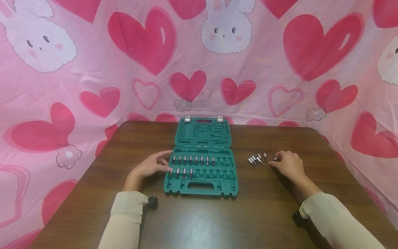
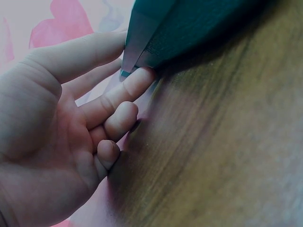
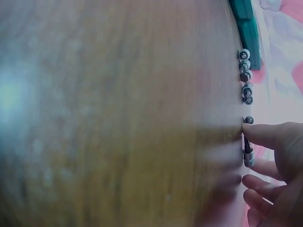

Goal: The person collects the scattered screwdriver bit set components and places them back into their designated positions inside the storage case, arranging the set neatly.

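Note:
An unfolded green socket case (image 1: 178, 186) lies on the wooden table. Silver bit sockets with dark tips stand in its two rows: the back row (image 1: 190, 159) fills most of its slots, the front row (image 1: 184, 173) only the left ones. My left hand (image 1: 151, 165) rests at the case's left side, thumb and fingertips touching its edge, the other fingers loosely bent in the left wrist view. To the right of the case, my right hand (image 1: 290, 165) pinches a bit socket (image 3: 248, 156) between thumb and finger, low at the tabletop.
Several loose bit sockets (image 1: 254, 160) lie between the case and my right hand, one (image 1: 265, 156) slightly apart from them. The raised lid (image 1: 203, 131) with moulded recesses extends toward the table's far edge. A pink heart-print cloth (image 1: 261, 62) hangs behind the table.

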A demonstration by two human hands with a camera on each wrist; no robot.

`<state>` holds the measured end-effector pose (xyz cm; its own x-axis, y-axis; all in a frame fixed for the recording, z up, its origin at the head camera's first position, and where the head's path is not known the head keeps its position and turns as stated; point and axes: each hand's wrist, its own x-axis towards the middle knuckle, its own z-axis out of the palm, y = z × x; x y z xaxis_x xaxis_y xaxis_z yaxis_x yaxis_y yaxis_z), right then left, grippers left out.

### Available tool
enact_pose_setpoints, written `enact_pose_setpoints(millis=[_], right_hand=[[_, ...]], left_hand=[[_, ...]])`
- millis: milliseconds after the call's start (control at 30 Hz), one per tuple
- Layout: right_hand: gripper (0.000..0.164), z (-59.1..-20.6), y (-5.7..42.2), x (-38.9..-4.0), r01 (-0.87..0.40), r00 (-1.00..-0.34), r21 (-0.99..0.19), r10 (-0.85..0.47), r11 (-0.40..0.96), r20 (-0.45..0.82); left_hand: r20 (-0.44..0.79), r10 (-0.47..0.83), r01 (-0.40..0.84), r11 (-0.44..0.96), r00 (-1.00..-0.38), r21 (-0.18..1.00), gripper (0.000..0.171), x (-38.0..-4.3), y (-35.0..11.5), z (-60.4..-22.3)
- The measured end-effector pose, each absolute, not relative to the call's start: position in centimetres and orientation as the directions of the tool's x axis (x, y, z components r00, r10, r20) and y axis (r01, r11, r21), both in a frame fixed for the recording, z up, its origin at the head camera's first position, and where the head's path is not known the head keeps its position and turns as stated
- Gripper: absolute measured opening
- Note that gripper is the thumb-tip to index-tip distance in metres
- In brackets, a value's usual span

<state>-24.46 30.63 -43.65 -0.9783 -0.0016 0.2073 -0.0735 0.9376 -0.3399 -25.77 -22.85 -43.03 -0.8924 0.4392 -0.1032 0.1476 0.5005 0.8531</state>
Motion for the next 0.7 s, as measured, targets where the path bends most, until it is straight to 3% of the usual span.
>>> enact_pose_setpoints(millis=[267, 700], right_hand=[[0.042, -43.75, 30.69, -24.58, -0.057, -0.984, -0.372, 0.011, 0.926, 0.177], [0.033, -44.2, 30.32, -24.61, -0.145, -0.96, -0.459, -0.012, 0.877, 0.28]], left_hand=[[-0.126, 0.42, 0.118, 0.509, -0.899, 0.853, 0.075, -25.77, -22.77, -43.07], [-0.117, 0.424, 0.124, 0.498, -0.898, 0.858, 0.074, -25.72, -22.77, -43.04]])
